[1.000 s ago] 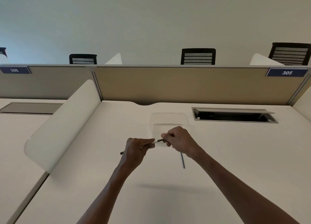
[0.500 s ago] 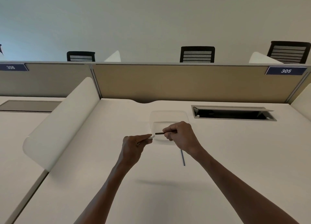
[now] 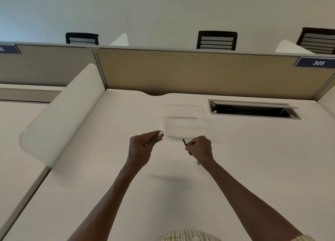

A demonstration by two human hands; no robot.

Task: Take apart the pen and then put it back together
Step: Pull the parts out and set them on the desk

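My left hand (image 3: pixel 140 147) is closed around a pen part whose white end (image 3: pixel 160 133) sticks out past my thumb and forefinger. My right hand (image 3: pixel 200 148) pinches a thin dark pen piece (image 3: pixel 184 142) that points up and left from my fingers. The two parts are held apart above the desk, with a clear gap between them. A thin dark stick-like piece (image 3: pixel 198 163) lies on the desk, mostly hidden under my right wrist.
A clear plastic tray (image 3: pixel 184 121) sits on the white desk (image 3: pixel 163 195) just beyond my hands. An open cable slot (image 3: pixel 253 110) is at the back right. A white curved divider (image 3: pixel 61 123) stands on the left, a tan partition (image 3: pixel 181 72) behind.
The two pen parts were joined between my hands one second ago. They have come apart, and my hands have moved away from each other.
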